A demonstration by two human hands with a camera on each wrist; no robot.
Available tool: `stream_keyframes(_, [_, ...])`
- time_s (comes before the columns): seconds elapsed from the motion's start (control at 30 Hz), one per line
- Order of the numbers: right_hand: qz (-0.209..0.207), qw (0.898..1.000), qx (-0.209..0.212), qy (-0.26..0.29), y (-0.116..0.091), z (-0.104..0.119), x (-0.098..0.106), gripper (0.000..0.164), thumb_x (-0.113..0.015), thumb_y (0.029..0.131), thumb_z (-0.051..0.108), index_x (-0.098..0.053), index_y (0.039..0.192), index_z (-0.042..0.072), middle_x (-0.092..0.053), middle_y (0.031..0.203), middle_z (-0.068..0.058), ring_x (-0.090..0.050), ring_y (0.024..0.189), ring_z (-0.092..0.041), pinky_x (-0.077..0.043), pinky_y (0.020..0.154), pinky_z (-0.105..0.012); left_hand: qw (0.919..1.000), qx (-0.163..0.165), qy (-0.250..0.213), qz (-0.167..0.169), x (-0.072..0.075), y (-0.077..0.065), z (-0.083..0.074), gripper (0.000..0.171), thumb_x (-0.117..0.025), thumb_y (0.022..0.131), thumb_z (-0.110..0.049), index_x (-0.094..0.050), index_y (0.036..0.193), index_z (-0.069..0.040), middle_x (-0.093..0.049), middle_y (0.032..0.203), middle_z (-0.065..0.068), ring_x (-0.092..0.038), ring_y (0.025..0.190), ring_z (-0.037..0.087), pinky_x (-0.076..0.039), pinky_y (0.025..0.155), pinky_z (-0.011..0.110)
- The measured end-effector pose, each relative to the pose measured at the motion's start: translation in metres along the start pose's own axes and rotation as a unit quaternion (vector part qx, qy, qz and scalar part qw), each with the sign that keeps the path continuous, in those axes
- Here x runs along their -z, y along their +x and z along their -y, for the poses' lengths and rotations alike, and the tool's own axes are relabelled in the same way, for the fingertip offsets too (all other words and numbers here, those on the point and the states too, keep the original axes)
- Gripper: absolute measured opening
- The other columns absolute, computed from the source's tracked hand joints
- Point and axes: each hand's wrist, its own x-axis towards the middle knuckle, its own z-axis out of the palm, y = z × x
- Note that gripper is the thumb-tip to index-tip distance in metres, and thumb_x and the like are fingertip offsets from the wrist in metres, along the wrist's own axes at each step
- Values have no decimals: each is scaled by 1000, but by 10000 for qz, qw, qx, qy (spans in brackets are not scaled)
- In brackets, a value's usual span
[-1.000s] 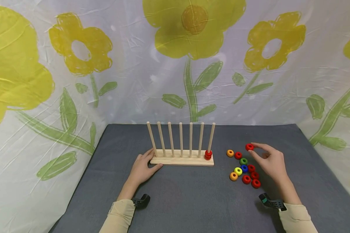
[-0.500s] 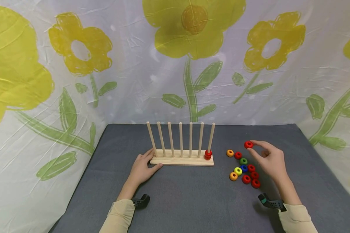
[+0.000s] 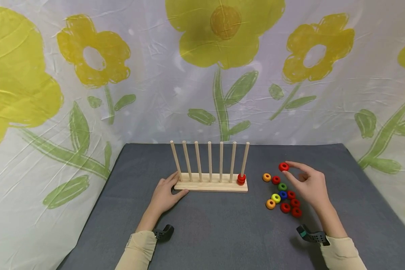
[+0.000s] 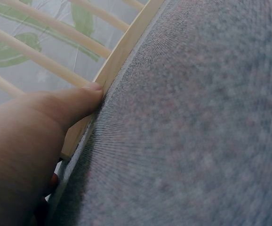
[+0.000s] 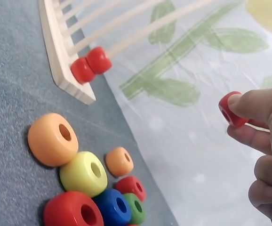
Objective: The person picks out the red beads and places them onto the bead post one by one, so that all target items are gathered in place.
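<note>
A wooden peg stand (image 3: 210,186) with a row of upright pegs stands on the dark cloth. Two red beads (image 3: 241,179) are stacked on its rightmost peg. My left hand (image 3: 163,193) holds the stand's left end, thumb along the front edge and fingers around the side; the left wrist view shows the thumb (image 4: 86,96) against the base. Above the table, right of the stand, my right hand (image 3: 310,183) pinches a red bead (image 3: 284,167) between thumb and index finger. In the right wrist view that bead (image 5: 231,109) shows its hole, and the other fingers are curled.
Several loose beads lie below the right hand: orange (image 3: 270,204), yellow (image 3: 275,198), blue (image 3: 282,194), green (image 3: 282,186) and red (image 3: 285,207). Another orange bead (image 3: 266,177) lies nearer the stand. A flowered cloth (image 3: 148,105) hangs behind the table.
My right hand has lifted the red bead slightly and carried it a little left, toward the stand. The left hand, the stand and the loose beads stay in place.
</note>
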Motion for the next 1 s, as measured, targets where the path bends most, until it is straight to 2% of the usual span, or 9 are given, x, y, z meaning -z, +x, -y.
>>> stream_keyframes(0.6, [40,9993,188,317,11,14,-11,39,-85,85,9,-76,122,16,-25,48,9,-16,42,1,-21,41,-28,10000,-41,-52,-65,1,0,-2,85,-73,90,-55,-42,156,-10,-40,158,9,-50,109,30,-44,89,49])
stream_keyframes(0.83, [-15,9981,424,453,16,20,-15,37,-85,85,10,-76,121,12,-27,50,8,-15,44,3,-21,41,-27,9999,-66,-40,-107,1,-1,-2,84,-73,91,-55,-43,155,-9,-41,157,10,-50,111,31,-44,90,50])
stream_keyframes(1.0, [-38,9977,447,516,20,25,-19,36,-85,85,10,-77,120,13,-27,51,8,-17,43,4,-22,41,-27,10000,-43,-26,-71,1,-1,-2,85,-72,91,-55,-43,156,-10,-41,158,10,-50,109,30,-44,88,49])
